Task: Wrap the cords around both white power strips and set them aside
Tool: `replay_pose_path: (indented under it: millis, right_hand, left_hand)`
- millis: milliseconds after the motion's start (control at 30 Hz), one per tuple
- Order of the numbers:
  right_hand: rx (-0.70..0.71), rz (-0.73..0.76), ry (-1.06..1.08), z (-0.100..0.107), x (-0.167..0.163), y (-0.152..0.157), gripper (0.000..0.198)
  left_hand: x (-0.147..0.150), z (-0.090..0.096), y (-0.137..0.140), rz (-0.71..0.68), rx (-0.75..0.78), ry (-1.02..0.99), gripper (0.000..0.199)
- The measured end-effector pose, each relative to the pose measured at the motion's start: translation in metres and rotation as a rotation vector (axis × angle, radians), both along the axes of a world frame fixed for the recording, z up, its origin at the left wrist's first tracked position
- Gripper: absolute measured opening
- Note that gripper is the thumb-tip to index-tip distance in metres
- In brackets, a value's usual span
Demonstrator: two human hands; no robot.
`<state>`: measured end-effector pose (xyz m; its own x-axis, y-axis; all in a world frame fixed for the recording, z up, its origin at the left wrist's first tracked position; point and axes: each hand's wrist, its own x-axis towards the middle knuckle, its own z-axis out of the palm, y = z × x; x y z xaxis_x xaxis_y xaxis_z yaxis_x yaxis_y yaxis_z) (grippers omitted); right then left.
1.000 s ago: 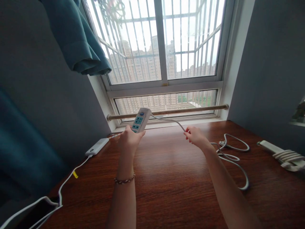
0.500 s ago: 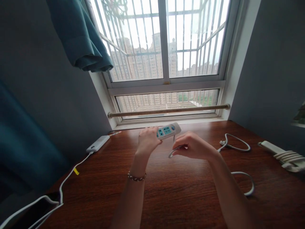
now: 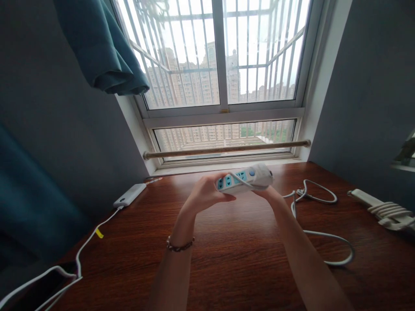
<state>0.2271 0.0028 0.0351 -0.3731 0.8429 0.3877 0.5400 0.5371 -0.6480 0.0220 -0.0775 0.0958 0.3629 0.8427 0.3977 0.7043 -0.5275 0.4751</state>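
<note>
My left hand [image 3: 205,194] grips the left end of a white power strip [image 3: 225,188] with blue sockets, its thumb along the lower edge. The strip is held above the table, its sockets turned toward me and its right end slightly higher. A white cord [image 3: 241,179] crosses slantwise over the strip's face. Behind and below the right half of the strip is my right hand [image 3: 266,194]; its fingers are hidden. More of the cord trails on the table to the right of my right forearm, in loose loops.
On the brown wooden table [image 3: 240,250], a white adapter-like box [image 3: 130,195] with a cable lies at left. A second white strip [image 3: 369,198] wrapped in its cord lies at right. The window ledge and a horizontal rail [image 3: 227,150] border the far edge.
My right hand, earlier holding the cord in front of the strip, has moved behind it. The cord now crosses the strip's face. The strip has shifted right, showing more of its sockets.
</note>
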Motion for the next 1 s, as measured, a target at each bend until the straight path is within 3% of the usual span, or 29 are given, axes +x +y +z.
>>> replay_pose_path:
  millis: [167,233,333,467,667,767,900,1000]
  right_hand:
    - [-0.295,0.101,-0.365,-0.002,-0.016,-0.012,0.029]
    - [-0.208,0.165,-0.407,0.004,-0.019,-0.02,0.018]
    - [0.084,0.112,-0.388,0.017,-0.022,-0.032,0.007]
    - [0.233,0.008,-0.338,0.033,-0.018,-0.045,0.009]
    - [0.367,0.082,-0.167,0.04,-0.006,-0.047,0.015]
    - [0.329,0.213,-0.064,0.034,-0.006,-0.041,0.022]
    - [0.178,0.418,0.096,0.027,-0.012,-0.035,0.035]
    - [0.099,0.439,0.224,0.022,-0.016,-0.031,0.036]
  left_hand:
    - [-0.013,-0.003,0.013,0.602,0.063,0.025,0.051]
    - [-0.021,-0.005,0.018,0.757,0.007,0.116,0.055]
    - [-0.032,-0.01,0.023,0.793,-0.111,0.248,0.055]
    - [-0.037,-0.019,0.025,0.578,-0.198,0.351,0.046]
    - [-0.028,-0.026,0.025,0.113,-0.179,0.389,0.053]
    - [-0.019,-0.024,0.019,-0.1,-0.195,0.402,0.05]
    - [-0.009,-0.014,0.006,-0.428,-0.232,0.324,0.051]
    - [-0.008,-0.004,-0.001,-0.515,-0.264,0.138,0.054]
